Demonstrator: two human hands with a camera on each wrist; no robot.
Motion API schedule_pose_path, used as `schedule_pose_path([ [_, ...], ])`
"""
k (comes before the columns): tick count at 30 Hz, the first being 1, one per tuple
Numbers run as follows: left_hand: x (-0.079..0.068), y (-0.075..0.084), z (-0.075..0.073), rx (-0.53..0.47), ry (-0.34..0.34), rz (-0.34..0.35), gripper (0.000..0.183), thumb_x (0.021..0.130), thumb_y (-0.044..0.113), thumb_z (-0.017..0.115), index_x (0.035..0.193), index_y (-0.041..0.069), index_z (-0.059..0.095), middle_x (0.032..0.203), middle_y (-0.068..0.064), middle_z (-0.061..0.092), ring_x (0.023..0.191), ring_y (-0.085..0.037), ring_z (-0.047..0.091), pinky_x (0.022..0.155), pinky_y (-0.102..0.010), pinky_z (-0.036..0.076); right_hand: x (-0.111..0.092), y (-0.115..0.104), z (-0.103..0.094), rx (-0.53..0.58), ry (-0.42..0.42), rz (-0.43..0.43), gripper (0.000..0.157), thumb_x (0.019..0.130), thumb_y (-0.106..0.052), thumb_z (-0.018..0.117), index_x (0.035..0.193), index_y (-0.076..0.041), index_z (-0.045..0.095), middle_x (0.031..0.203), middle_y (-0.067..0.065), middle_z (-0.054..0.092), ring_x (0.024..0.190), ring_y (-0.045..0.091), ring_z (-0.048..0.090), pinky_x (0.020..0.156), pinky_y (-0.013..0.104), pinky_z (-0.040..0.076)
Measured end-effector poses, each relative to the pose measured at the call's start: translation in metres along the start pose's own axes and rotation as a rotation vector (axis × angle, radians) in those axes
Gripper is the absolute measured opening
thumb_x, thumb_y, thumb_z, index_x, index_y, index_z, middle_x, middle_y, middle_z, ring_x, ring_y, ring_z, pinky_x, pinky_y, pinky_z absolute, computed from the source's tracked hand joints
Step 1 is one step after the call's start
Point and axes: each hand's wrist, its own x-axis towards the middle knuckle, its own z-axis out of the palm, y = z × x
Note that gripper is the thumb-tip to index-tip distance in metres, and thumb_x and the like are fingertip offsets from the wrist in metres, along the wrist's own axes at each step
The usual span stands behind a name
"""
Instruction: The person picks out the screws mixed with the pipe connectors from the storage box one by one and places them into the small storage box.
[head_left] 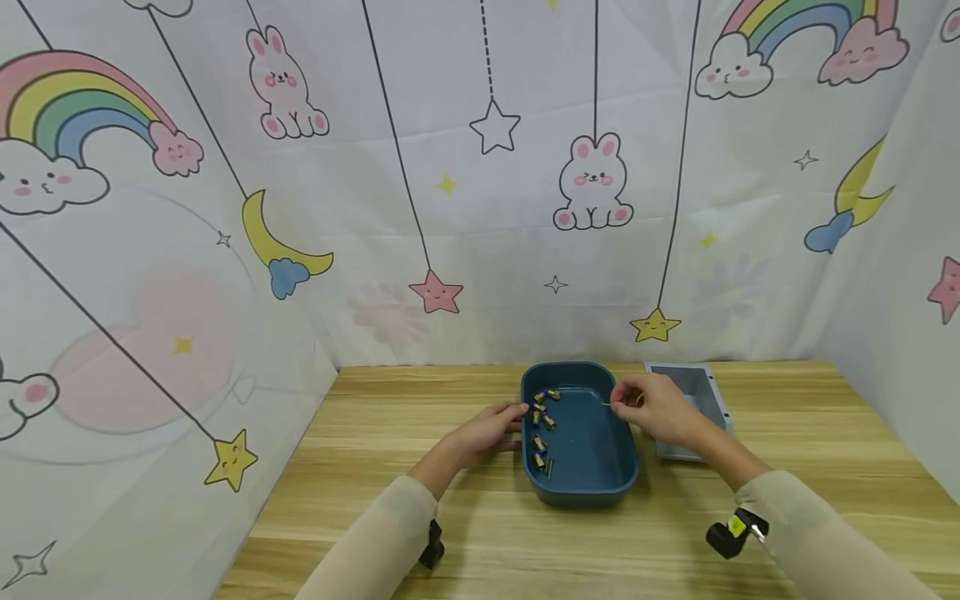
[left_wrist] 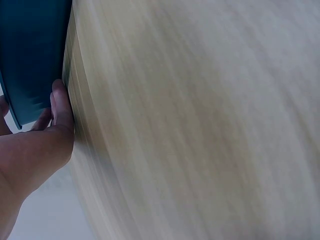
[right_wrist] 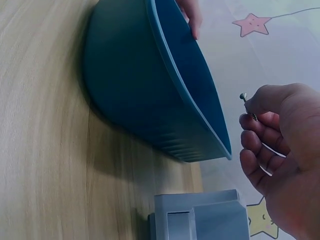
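A screw (right_wrist: 243,96) is pinched between the thumb and index finger of my right hand (head_left: 654,407), above the right rim of a dark blue basin (head_left: 588,492). The screw's flat head and threaded tip both show in the right wrist view. My left hand (head_left: 489,429) rests against the basin's left side, its thumb at the rim and the other fingers along the outer wall. Inside the basin, several brass fittings with blue parts (head_left: 549,422) lie along the left side. Thin metal screws or pins (head_left: 551,469) lie near them at the front left.
A grey bin (head_left: 678,452) stands on the wooden table (head_left: 405,392) just right of the basin, partly hidden by my right hand and forearm. A white curtain (head_left: 517,242) printed with rabbits and stars hangs behind the table and at both sides.
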Motion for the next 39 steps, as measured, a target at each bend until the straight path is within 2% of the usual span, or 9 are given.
schedule_pose_path([
  [7, 0.000, 0.000, 0.000, -0.009, -0.002, 0.004, 0.064, 0.114, 0.036, 0.051, 0.159, -0.007, 0.035, 0.150, -0.023, 0.053, 0.142, -0.035, 0.052, 0.109, -0.046, 0.054, -0.001, 0.002, -0.002, -0.006, 0.005, 0.042, 0.007, 0.098, -0.007, 0.074, 0.093, -0.011, 0.070, 0.085, -0.003, 0.067, 0.078, 0.013, 0.062, 0.068, 0.027, 0.055],
  [20, 0.000, -0.001, 0.000, -0.008, -0.003, 0.001, 0.064, 0.114, 0.037, 0.051, 0.159, -0.007, 0.035, 0.149, -0.023, 0.053, 0.141, -0.035, 0.052, 0.109, -0.045, 0.054, -0.004, 0.011, -0.008, -0.031, 0.054, 0.020, 0.004, 0.097, -0.008, 0.075, 0.095, -0.006, 0.072, 0.086, -0.004, 0.068, 0.079, 0.011, 0.062, 0.070, 0.027, 0.055],
  [31, -0.001, 0.000, 0.000, -0.014, -0.007, -0.001, 0.065, 0.114, 0.037, 0.051, 0.159, -0.007, 0.035, 0.150, -0.023, 0.053, 0.142, -0.035, 0.052, 0.110, -0.045, 0.053, -0.006, 0.016, -0.014, -0.044, 0.048, 0.036, 0.005, 0.099, -0.010, 0.073, 0.096, -0.006, 0.072, 0.086, -0.004, 0.067, 0.079, 0.014, 0.062, 0.068, 0.028, 0.054],
  [39, 0.000, 0.000, 0.000, -0.012, -0.006, -0.002, 0.064, 0.114, 0.037, 0.051, 0.159, -0.006, 0.035, 0.151, -0.023, 0.052, 0.143, -0.035, 0.051, 0.111, -0.045, 0.053, -0.010, 0.022, -0.017, -0.077, 0.069, 0.018, 0.005, 0.098, -0.010, 0.075, 0.094, -0.011, 0.072, 0.086, -0.005, 0.067, 0.078, 0.011, 0.061, 0.068, 0.028, 0.054],
])
